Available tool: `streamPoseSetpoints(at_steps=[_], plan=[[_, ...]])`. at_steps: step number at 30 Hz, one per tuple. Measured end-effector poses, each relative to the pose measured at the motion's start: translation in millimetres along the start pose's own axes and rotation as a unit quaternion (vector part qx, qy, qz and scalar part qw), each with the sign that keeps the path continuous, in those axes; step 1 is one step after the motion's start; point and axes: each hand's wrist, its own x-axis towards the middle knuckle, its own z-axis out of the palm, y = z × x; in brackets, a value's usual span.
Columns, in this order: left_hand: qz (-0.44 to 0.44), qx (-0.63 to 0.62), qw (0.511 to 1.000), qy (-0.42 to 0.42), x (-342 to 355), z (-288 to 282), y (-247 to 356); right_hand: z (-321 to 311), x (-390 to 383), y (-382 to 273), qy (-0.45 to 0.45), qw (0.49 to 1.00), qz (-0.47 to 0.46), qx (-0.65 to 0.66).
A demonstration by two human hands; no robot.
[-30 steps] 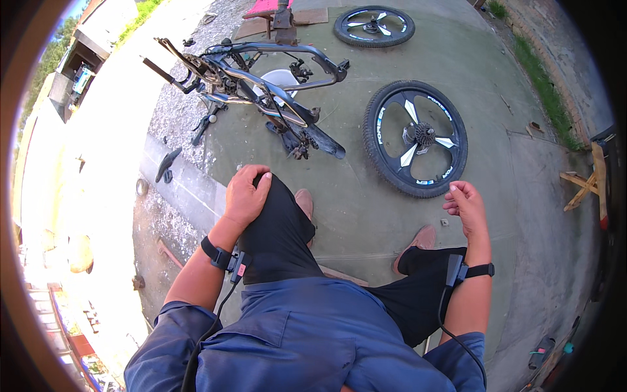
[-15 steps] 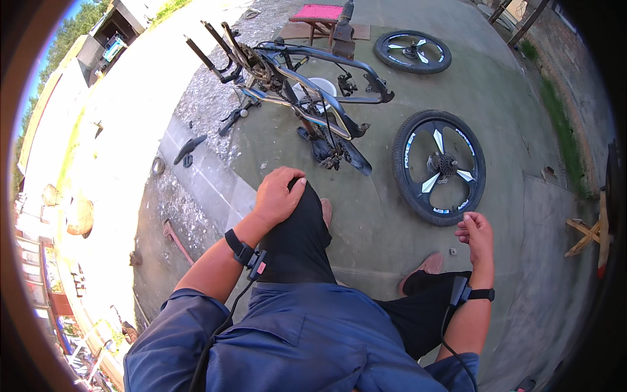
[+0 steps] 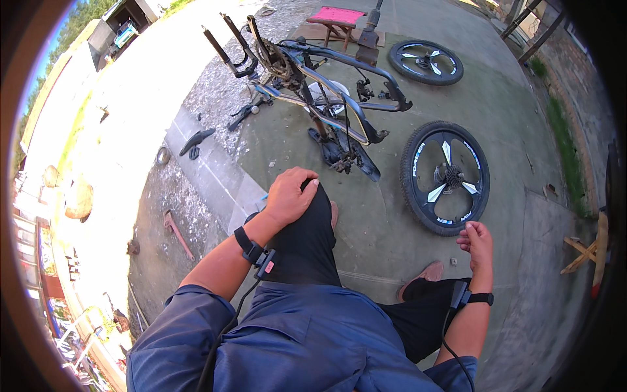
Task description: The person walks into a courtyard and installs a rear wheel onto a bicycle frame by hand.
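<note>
My left hand (image 3: 291, 195) rests on my left knee, its fingers laid over the black trouser cloth and the thumb apart. Over my right leg, my right hand (image 3: 478, 243) is held up with fingers curled and thumb pressed against them; whether anything sits in that pinch is hidden. Nearest to it, beyond the fingertips, a bicycle wheel (image 3: 411, 184) with a black tyre and white-and-black spokes lies flat on the ground. In front of my left knee stands a bicycle frame (image 3: 358, 121) without wheels, its fork (image 3: 239, 40) pointing up and its black saddle (image 3: 321, 149) down by the ground.
Farther back lies a second wheel (image 3: 439, 80), left of it a folding stool (image 3: 339, 16) with a pink seat. On the left are a pipe wrench (image 3: 177, 234), a curved black part (image 3: 196, 139) and a round metal piece (image 3: 163, 155). Crossed wooden pieces (image 3: 581, 253) stand at the right.
The view has shifted slightly, so the frame and wheels appear a little lower and farther right. My left hand stays on the knee; my right hand keeps its curled shape.
</note>
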Motion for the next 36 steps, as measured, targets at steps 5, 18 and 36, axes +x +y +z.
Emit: streamPoseSetpoints(at_steps=[5,18,36], plan=[[0.003,-0.001,1.000,0.006,0,0,1,1,-1,0,0.005,1.000,0.004,-0.006],[0.019,-0.002,1.000,0.015,0,2,-2,1,0,2,-0.001,1.000,0.004,0.003],[-0.164,-0.301,0.936,0.086,125,95,-9,0,6,3,0.008,1.000,0.023,-0.013]])
